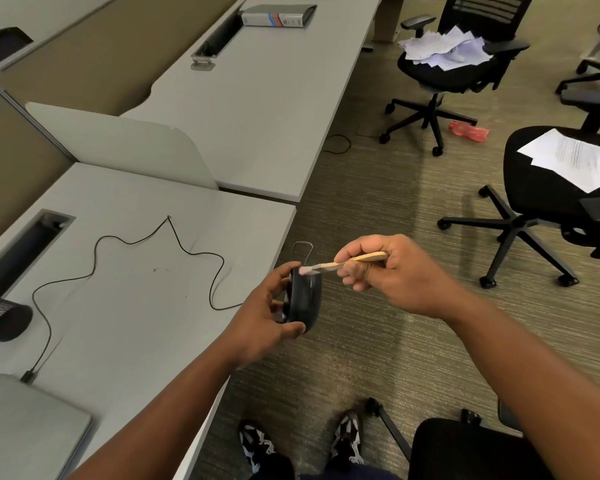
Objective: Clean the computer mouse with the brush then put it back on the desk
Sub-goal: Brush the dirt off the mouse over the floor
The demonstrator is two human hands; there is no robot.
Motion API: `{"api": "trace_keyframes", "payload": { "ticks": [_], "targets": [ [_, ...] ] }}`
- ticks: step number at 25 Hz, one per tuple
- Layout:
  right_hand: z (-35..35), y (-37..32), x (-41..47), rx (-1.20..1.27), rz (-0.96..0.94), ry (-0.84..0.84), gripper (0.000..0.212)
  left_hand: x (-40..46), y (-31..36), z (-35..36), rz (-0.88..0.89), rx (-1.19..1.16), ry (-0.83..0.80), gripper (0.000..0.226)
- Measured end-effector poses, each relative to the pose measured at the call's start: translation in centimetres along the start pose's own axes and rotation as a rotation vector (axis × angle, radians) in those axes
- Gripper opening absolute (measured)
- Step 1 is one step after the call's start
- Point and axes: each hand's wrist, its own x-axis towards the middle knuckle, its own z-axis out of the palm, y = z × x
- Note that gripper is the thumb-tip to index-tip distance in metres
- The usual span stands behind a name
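A black computer mouse point(303, 301) is held in the air just past the right edge of the grey desk point(136, 306). My left hand point(264, 313) grips it from the left side, thumb under its near end. My right hand point(392, 275) pinches a small wooden-handled brush point(352, 260), whose pale bristle tip touches the top far end of the mouse. The mouse's black cable point(129, 244) loops up behind the mouse and snakes across the desk to a plug beside the laptop.
A closed grey laptop point(28, 431) lies at the desk's near left, a black mesh pen holder point(4, 320) on its side further left. Office chairs with papers point(565, 188) stand on the carpet to the right. A binder point(278, 16) lies on the far desk.
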Motion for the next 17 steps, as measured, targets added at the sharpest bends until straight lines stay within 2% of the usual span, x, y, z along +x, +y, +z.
{"api": "trace_keyframes", "payload": {
  "ticks": [4, 7, 9, 12, 15, 17],
  "targets": [
    [-0.1, 0.5, -0.2, 0.013, 0.023, 0.062, 0.012, -0.2, 0.1, 0.0, -0.017, -0.103, 0.003, 0.096],
    [0.4, 0.5, -0.1, 0.034, 0.029, 0.030, 0.011, -0.1, 0.1, 0.0, -0.025, -0.151, -0.007, 0.094],
    [0.4, 0.4, -0.1, -0.004, 0.055, 0.104, 0.012, 0.0, 0.1, 0.0, -0.036, -0.218, -0.012, 0.093],
    [0.7, 0.2, -0.4, 0.136, 0.052, 0.201, 0.009, 0.3, -0.1, -0.2, -0.042, -0.306, -0.011, 0.091],
    [1.9, -0.2, -0.5, 0.213, 0.009, 0.233, 0.010, 0.5, 0.1, -0.1, -0.029, -0.304, -0.011, 0.091],
    [2.5, -0.2, -0.5, 0.144, 0.005, 0.212, 0.011, 0.5, 0.2, 0.1, -0.013, -0.264, -0.006, 0.091]
  ]
}}
